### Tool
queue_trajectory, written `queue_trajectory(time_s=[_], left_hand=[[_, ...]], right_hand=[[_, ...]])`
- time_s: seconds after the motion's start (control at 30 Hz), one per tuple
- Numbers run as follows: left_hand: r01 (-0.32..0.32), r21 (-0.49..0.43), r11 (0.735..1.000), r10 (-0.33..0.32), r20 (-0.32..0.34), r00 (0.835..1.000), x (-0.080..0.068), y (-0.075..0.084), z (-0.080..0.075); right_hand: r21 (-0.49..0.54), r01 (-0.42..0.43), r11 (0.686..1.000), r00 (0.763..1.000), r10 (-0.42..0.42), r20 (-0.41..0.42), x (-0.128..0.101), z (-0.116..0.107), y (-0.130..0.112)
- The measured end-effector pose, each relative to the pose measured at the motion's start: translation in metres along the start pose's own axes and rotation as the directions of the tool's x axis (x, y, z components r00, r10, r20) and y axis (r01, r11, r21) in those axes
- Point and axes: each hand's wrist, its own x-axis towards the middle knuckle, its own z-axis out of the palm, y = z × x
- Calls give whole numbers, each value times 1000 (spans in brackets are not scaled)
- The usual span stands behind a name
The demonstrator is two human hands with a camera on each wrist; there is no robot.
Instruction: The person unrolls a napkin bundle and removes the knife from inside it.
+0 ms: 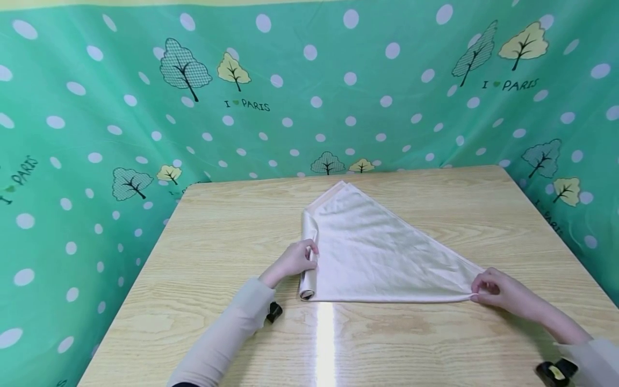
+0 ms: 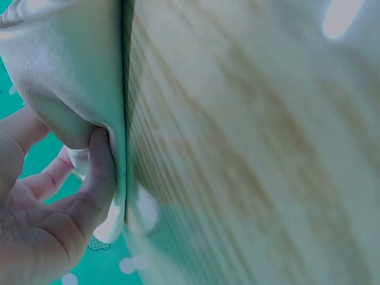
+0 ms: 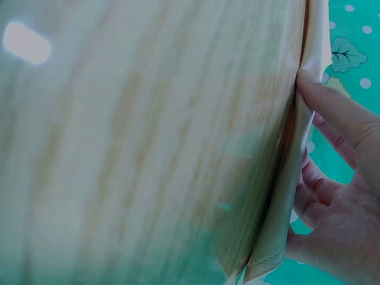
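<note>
A pale, satiny cloth (image 1: 372, 242) lies folded into a triangle on the wooden table, its left side rolled into a tube. My left hand (image 1: 296, 259) holds that rolled edge (image 1: 308, 282), thumb on the near side and fingers over the top. In the left wrist view the thumb of the left hand (image 2: 65, 208) presses against the cloth (image 2: 71, 65). At the cloth's right corner my right hand (image 1: 505, 293) pinches the fabric between thumb and fingers. The right wrist view shows the right hand (image 3: 344, 196) with its thumb on the cloth's edge (image 3: 285, 178).
The wooden table (image 1: 232, 215) reflects a bright strip of light in front of the cloth. A green dotted curtain (image 1: 290, 97) with printed trees hangs behind the table and along both sides. Black wrist devices (image 1: 556, 372) sit by the sleeves.
</note>
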Motion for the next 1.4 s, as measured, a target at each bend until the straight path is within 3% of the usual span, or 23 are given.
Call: queue_trajectory(time_s=[0.23,0.33,0.57,0.83,1.07,1.4], left_hand=[[93,-171,981,-97,-14,995,-6,-9,-7],[132,-260,957,-139,-7,990,-11,-13,-12],[154,-423,893,-159,25,987,-21,-20,-20],[238,-462,854,-260,17,965,-28,-25,-23],[253,-528,810,-286,21,958,-32,-28,-24],[282,-554,783,-315,36,948,-33,-36,-25]], right_hand=[[7,0,1000,1000,0,6,0,1,2],[7,4,1000,1000,-4,6,0,1,2],[-3,-15,1000,1000,15,20,0,-1,0],[10,-19,1000,1000,19,20,0,-1,0],[23,-22,1000,1000,21,21,0,0,1],[21,-23,1000,999,22,35,1,-1,2]])
